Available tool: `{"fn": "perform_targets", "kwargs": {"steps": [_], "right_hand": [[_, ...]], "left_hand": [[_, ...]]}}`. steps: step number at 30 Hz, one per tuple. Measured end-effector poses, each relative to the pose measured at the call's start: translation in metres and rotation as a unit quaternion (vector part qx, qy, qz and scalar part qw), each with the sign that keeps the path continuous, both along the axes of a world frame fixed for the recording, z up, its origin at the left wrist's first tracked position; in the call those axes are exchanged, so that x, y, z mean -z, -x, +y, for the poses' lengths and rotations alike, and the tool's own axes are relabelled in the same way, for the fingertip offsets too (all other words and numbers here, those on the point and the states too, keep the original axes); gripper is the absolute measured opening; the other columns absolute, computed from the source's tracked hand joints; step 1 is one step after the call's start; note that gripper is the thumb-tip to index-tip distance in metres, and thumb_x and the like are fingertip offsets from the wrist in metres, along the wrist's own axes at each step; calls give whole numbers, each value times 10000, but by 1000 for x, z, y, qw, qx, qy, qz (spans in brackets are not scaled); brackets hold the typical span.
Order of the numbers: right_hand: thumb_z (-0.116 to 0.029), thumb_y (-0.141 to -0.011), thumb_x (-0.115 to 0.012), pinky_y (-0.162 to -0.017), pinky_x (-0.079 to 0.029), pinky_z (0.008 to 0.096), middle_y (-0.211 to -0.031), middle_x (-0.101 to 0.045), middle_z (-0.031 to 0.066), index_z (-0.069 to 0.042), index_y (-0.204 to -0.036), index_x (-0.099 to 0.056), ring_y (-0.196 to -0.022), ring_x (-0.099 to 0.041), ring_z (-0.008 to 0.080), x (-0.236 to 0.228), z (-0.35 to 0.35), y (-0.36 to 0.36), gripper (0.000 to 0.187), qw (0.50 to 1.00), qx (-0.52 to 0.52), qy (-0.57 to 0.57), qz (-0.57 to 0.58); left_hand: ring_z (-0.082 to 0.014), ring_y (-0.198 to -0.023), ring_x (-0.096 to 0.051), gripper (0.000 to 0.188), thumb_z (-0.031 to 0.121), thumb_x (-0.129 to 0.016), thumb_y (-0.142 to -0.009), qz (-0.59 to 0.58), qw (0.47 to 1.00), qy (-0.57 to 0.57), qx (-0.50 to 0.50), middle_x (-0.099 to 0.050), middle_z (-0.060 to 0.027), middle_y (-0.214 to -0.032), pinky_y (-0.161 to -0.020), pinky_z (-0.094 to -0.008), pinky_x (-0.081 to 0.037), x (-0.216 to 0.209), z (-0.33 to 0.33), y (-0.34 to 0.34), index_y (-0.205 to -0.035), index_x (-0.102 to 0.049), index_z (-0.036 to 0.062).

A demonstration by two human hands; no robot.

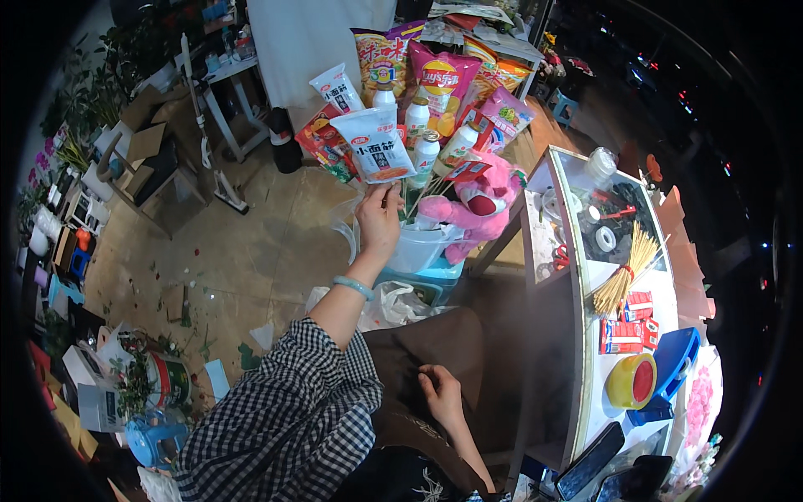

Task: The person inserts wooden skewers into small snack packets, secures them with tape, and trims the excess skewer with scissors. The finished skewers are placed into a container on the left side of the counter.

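My left hand (378, 219) is raised, its fingers closed at the lower edge of a white snack bag (378, 149). Whether they also grip a stick beneath it is hidden. The bag stands at the front of a snack bouquet with white bottles (427, 153), a pink chip bag (442, 79) and a purple-and-yellow chip bag (385, 58). A pink plush toy (481, 201) leans on the right side of the clear tub (414, 249) holding it all. Low over my brown apron (452, 339), my right hand (442, 393) has curled fingers; what they hold, if anything, cannot be made out.
To the right, a white display table (591, 351) carries a bundle of wooden skewers (627, 272), red packets (621, 336), a yellow tape roll (631, 381), a blue tape dispenser (676, 360) and a phone (590, 460). A chair (155, 167) and scattered scraps are on the left floor.
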State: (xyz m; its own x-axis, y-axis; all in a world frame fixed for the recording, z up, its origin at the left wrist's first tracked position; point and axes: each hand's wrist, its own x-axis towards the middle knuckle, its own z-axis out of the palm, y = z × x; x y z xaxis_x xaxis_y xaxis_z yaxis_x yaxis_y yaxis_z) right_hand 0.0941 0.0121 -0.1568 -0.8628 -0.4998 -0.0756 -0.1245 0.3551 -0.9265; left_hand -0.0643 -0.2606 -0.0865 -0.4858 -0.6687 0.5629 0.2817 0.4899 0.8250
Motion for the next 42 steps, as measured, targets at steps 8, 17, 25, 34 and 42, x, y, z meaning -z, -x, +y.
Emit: {"fn": "perform_targets", "kwargs": {"steps": [8, 17, 25, 34, 42], "right_hand": [[-109, -866, -592, -691, -486, 325, -900, -630, 172, 10, -963, -614, -778, -636, 278, 6, 13, -3, 155, 999, 13, -23, -33], [-123, -871, -582, -677, -485, 327, -874, -634, 174, 4, -961, -616, -742, -630, 265, 9, 19, -6, 160, 998, 21, -29, -54], [-99, -868, -592, -681, -478, 283, -819, -647, 130, 7, -966, -627, -739, -623, 178, 18, 20, -5, 148, 998, 26, -31, -50], [-124, -872, -579, -688, -486, 323, -875, -638, 167, 1, -960, -622, -764, -636, 273, 21, 22, -3, 159, 999, 22, -30, -39], [-126, -867, -584, -698, -489, 324, -875, -645, 164, 0, -960, -625, -779, -642, 274, 30, 26, -6, 162, 998, 28, -32, -50]], "left_hand": [[-216, -633, -633, 172, 73, -523, -883, -60, 998, 13, -9, -625, -127, -800, -599, -339, -482, 41, -3, 8, -977, -634, -19], [-166, -588, -609, 164, 104, -544, -894, -45, 995, 70, -49, -611, -93, -710, -530, -292, -459, 29, 2, 6, -914, -632, -33], [-251, -600, -601, 128, 102, -557, -871, -105, 991, 64, -53, -613, -127, -719, -585, -356, -456, 47, 1, 6, -856, -630, -2], [-376, -775, -590, 133, 145, -559, -852, -183, 970, 136, -89, -633, -158, -824, -662, -455, -457, 70, 4, 0, -901, -628, 43], [-314, -685, -588, 178, 184, -597, -851, -110, 980, 133, -104, -632, -137, -761, -607, -414, -445, 87, 3, 6, -948, -665, 51]]}}
